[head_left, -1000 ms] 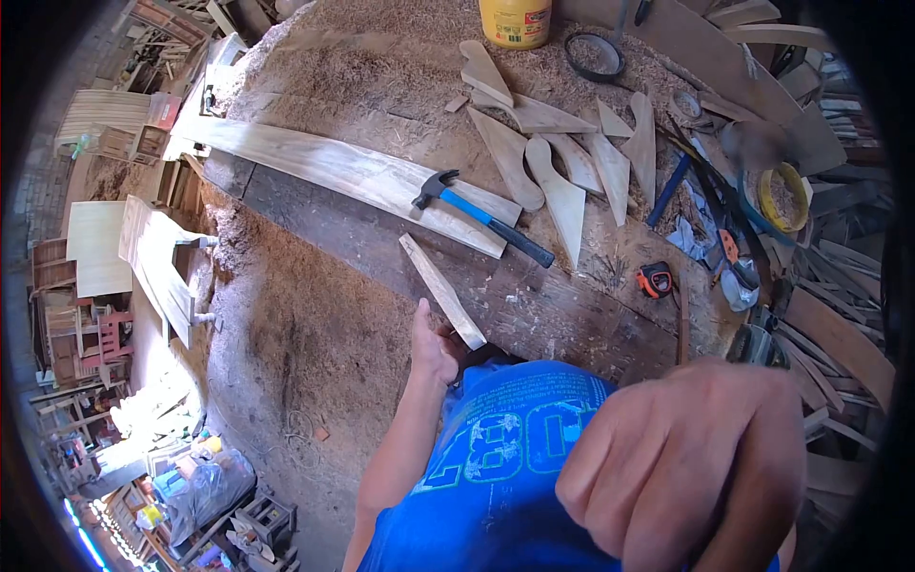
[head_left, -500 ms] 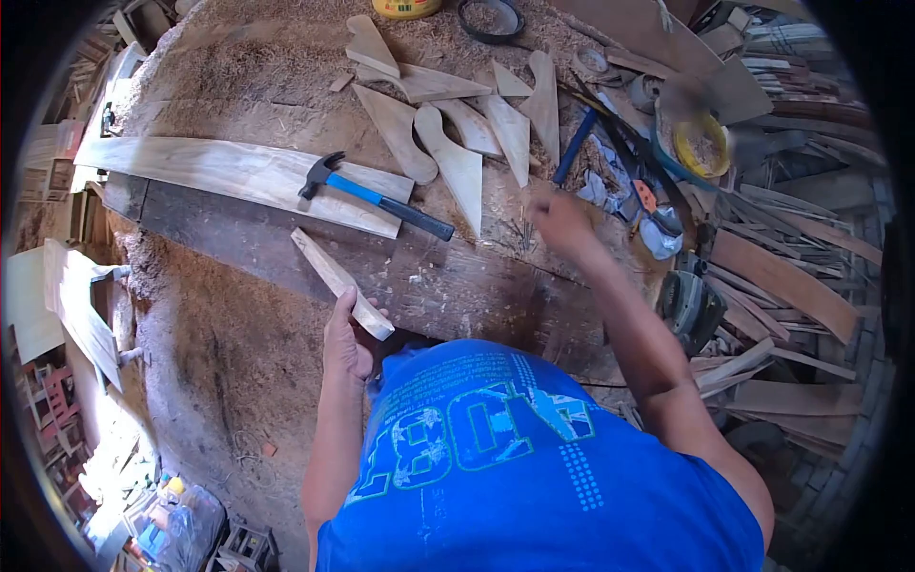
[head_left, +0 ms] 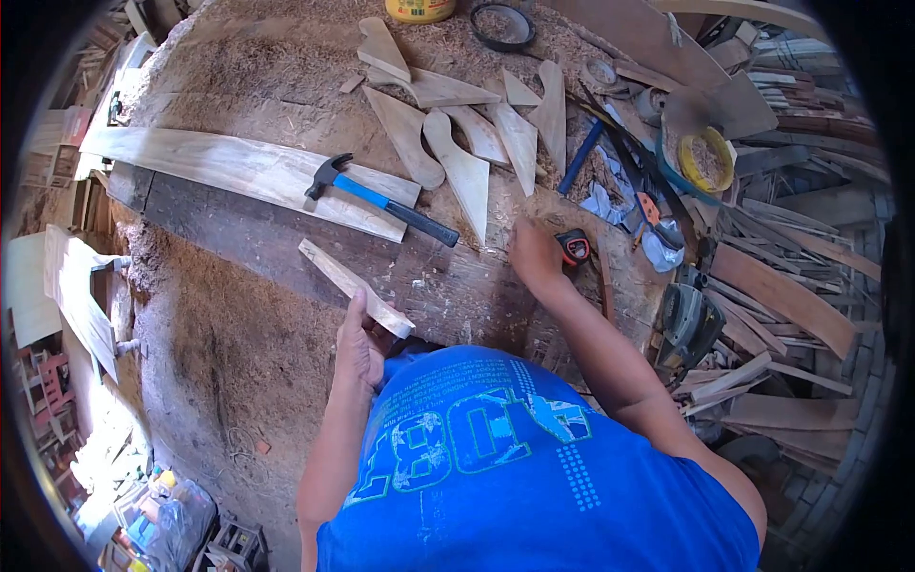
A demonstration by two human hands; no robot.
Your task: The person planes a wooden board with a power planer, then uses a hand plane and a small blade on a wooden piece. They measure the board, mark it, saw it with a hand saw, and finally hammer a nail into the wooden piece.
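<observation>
My left hand [head_left: 360, 341] grips a narrow pale wooden piece [head_left: 348, 281] near its lower end, thumb on top, the piece slanting up and left over the bench edge. On the bench top, my right hand [head_left: 534, 250] is closed with its fingertips pressed down on the wood; whatever they hold is hidden. Just right of it lies a tape measure [head_left: 575, 248]. A claw hammer [head_left: 381, 200] with a blue and black handle rests across a long pale board [head_left: 238, 172], left of my right hand. Beyond the fingers lies a cut, curved wooden piece [head_left: 462, 176].
Several more shaped wooden pieces [head_left: 410, 138] lie toward the back amid sawdust. A blue-handled tool [head_left: 579, 157], an orange-handled tool [head_left: 649, 208], and a yellow container [head_left: 705, 162] sit to the right. A power sander [head_left: 688, 315] is at the right edge, beside stacked wood strips [head_left: 753, 315].
My right hand has moved down and left onto the spot where small nail-like bits lay, uncovering the tape measure. The view has shifted slightly; my left hand keeps its wooden piece.
</observation>
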